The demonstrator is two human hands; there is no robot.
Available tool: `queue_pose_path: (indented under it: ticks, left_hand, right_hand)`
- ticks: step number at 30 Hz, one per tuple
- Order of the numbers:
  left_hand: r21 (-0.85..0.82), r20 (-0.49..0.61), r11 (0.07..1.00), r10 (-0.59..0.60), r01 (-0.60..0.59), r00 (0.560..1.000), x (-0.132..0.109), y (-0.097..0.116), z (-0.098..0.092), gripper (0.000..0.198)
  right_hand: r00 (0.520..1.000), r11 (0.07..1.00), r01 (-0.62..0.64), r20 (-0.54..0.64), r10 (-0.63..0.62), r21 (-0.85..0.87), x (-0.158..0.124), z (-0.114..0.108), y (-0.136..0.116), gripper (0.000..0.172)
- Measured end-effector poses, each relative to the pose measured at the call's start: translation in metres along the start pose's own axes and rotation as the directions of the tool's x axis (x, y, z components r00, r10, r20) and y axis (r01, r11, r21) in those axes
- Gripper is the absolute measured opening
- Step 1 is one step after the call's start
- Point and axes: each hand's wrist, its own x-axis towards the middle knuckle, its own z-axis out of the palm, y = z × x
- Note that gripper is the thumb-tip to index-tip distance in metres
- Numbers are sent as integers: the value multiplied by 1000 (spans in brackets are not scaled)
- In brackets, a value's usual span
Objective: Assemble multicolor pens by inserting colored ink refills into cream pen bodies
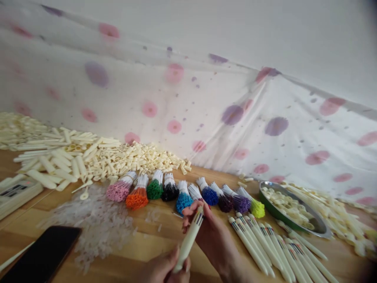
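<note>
A cream multicolour ballpoint pen [187, 241] is held between my two hands, tilted with its slotted, coloured-slider end pointing up and away. My left hand [166, 267] is closed around its lower end at the bottom of the view. My right hand [213, 236] has its fingers closed at the upper end, near the sliders. Just beyond my right fingers stand bundles of refills with coloured ends, among them a light blue bundle [184, 198], an orange bundle [137, 197] and a yellow bundle [257, 207]. The pen's tip is hidden in my left hand.
Several assembled pens [265, 243] lie in a row at right. Behind them sits a metal dish [321, 232] of cream rings. Small clear pieces [100, 224] and a dark phone [44, 251] lie at left. Cream barrels and parts [141, 157] are heaped along the curtain [153, 94].
</note>
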Motion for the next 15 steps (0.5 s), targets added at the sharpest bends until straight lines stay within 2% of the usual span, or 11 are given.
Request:
queue_pose_path:
  ticks: [3,6,12,15]
  left_hand:
    - [117,-87,992,65,-55,994,2,-8,-4,53]
    - [313,-179,945,155,-93,972,3,-15,-10,52]
    - [682,-280,729,340,-63,898,1,-9,-23,34]
    - [787,-279,617,385,-21,880,-1,0,-20,26]
  right_hand:
    - [999,999,-2,-37,0,-44,1,-2,1,23]
    - [996,995,-1,-86,-7,-96,2,-4,6,25]
    - [981,990,-22,-196,-6,-140,6,-3,23,33]
    - [967,962,0,-245,-69,-273,4,0,23,41]
